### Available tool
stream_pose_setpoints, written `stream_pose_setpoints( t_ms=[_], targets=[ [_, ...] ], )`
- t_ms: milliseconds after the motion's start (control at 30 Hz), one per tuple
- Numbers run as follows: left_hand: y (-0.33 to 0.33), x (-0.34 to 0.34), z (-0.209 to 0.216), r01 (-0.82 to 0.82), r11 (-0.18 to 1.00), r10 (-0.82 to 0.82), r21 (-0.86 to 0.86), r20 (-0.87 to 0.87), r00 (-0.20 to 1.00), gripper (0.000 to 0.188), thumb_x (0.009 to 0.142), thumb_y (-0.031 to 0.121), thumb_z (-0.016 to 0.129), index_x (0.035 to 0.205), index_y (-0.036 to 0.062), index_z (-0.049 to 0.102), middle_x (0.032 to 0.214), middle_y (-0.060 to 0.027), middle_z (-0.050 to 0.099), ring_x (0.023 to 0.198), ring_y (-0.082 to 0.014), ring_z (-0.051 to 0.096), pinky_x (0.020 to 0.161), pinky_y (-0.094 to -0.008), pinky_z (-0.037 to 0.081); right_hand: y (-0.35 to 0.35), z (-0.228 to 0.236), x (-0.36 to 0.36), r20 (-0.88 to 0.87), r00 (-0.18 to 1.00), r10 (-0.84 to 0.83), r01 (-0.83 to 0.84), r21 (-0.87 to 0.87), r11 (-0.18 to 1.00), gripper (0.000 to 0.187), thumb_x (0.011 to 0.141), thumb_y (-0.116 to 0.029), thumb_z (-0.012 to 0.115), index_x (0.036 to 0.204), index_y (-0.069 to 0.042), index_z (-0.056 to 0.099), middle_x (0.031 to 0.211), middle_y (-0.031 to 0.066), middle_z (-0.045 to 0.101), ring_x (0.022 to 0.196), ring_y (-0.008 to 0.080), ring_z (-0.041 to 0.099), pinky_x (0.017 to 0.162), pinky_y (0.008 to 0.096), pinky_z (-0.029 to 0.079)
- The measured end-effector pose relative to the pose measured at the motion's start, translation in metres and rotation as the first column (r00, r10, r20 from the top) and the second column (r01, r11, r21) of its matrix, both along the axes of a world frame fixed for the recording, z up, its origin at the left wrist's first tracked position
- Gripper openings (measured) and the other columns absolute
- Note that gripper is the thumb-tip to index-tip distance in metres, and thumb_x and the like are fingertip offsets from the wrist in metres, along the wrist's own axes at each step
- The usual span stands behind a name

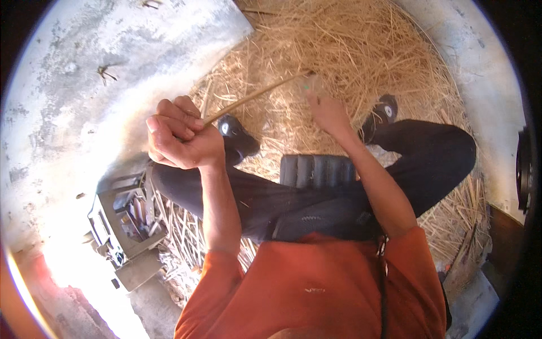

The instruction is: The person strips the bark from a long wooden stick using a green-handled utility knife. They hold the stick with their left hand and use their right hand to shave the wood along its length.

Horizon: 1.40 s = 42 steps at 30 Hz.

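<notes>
My left hand [186,138] is closed round one end of a thin tan stick [257,97], its fingers curled with the knuckles up. The stick slants away to the right and upward, over a heap of pale shavings. By its far end is my right hand [329,116], smeared by motion. A faint green speck and a pale blur show at its fingertips; I cannot make out whether it holds something or touches the stick.
Straw-like shavings [361,45] cover the floor ahead. A black ribbed pad [317,170] lies between my legs, near two dark shoes [239,135]. At left stands an open box [130,212] with small items inside, beside a sunlit, stained pale wall [62,73].
</notes>
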<state>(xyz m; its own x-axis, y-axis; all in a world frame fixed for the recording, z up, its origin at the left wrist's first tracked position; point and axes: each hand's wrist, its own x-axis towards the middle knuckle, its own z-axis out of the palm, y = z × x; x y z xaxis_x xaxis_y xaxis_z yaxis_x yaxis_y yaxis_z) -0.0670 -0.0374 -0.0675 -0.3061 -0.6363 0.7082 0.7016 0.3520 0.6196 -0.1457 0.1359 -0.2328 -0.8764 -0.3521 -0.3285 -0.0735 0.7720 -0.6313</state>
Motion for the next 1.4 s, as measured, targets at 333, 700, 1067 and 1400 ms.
stream_pose_setpoints(
  t_ms=[333, 700, 1067, 1400],
  targets=[
    [0.002, -0.004, 0.009, -0.236, 0.971, 0.235, 0.038, 0.03, 0.971, 0.049, 0.098, 0.034, 0.045, 0.056, 0.0132, 0.03, 0.048, 0.003, 0.028, 0.038, -0.0057, 0.026, 0.04, -0.0203, 0.023, -0.056, 0.096, 0.055, -0.031, 0.992, 0.124, -0.123, -0.496, 0.859, 0.05, 0.098, -0.035, 0.034, 0.08, 0.003, 0.061, 0.065, 0.0245, 0.06, 0.069, 0.0421, 0.061, 0.064, 0.05, 0.047],
    [-0.004, -0.002, 0.001, -0.17, 0.985, 0.17, -0.013, -0.042, 0.985, 0.048, 0.099, 0.029, 0.043, 0.056, 0.0132, 0.03, 0.047, 0.0046, 0.025, 0.041, -0.0054, 0.028, 0.04, -0.0197, 0.027, -0.023, 0.036, 0.033, -0.028, 0.999, -0.021, 0.01, -0.341, 0.94, 0.052, 0.097, -0.039, 0.038, 0.078, 0.005, 0.059, 0.066, 0.028, 0.055, 0.064, 0.0441, 0.055, 0.064, 0.0489, 0.043],
    [0.005, -0.008, 0.012, -0.232, 0.968, 0.229, 0.094, 0.042, 0.973, 0.051, 0.097, 0.028, 0.045, 0.055, 0.0172, 0.021, 0.049, 0.0044, 0.022, 0.044, -0.007, 0.018, 0.043, -0.0248, 0.018, -0.009, -0.015, 0.006, 0.13, 0.991, 0.015, -0.004, -0.088, 0.996, 0.064, 0.097, -0.043, 0.032, 0.076, 0.008, 0.063, 0.07, 0.0321, 0.058, 0.075, 0.0483, 0.058, 0.076, 0.0525, 0.044],
    [-0.019, 0.0, 0.004, 0.099, 0.995, -0.101, 0.026, 0.097, 0.99, 0.042, 0.085, 0.02, 0.041, 0.049, 0.0141, 0.021, 0.043, -0.0003, 0.019, 0.035, -0.0091, 0.017, 0.038, -0.0252, 0.015, -0.024, 0.075, 0.042, -0.032, 0.997, 0.069, -0.076, -0.453, 0.888, 0.054, 0.096, -0.04, 0.04, 0.071, 0.005, 0.058, 0.06, 0.0243, 0.052, 0.057, 0.0382, 0.052, 0.06, 0.0464, 0.041]
  ],
)
